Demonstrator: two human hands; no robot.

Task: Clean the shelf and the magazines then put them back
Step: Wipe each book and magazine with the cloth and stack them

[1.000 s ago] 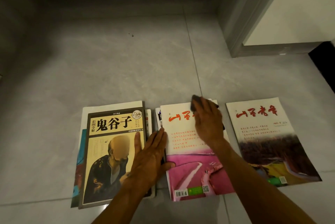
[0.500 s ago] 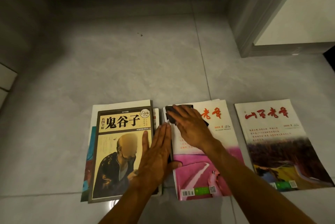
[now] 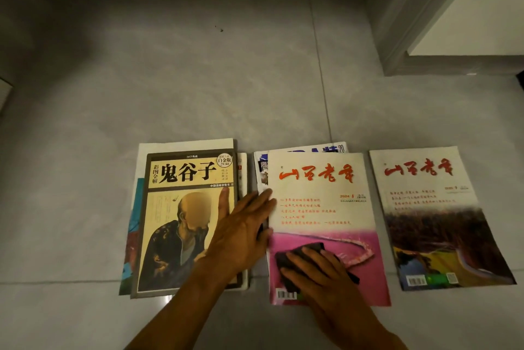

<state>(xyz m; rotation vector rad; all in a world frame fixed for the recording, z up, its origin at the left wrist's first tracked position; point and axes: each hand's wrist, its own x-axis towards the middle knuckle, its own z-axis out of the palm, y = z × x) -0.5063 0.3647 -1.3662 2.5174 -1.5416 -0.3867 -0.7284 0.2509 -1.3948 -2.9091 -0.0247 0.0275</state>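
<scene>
Three groups of magazines lie on the grey tiled floor. On the left, a yellow-covered book [image 3: 181, 208] tops a small stack. In the middle, a white and pink magazine [image 3: 323, 202] lies on top of another one. A similar magazine [image 3: 431, 208] lies alone on the right. My left hand [image 3: 241, 230] rests flat with straight fingers across the gap between the left stack and the middle magazine's left edge. My right hand [image 3: 317, 273] presses a dark cloth [image 3: 286, 261] flat onto the pink lower part of the middle magazine.
A grey door frame [image 3: 402, 37] with a white panel stands at the upper right. A tile seam runs up the floor [image 3: 198, 80] from the middle stack. A small dark speck [image 3: 221, 30] lies on the floor further away.
My right hand has drawn the dark cloth from the top of the middle magazine down to its pink lower part. My left hand has stayed in place.
</scene>
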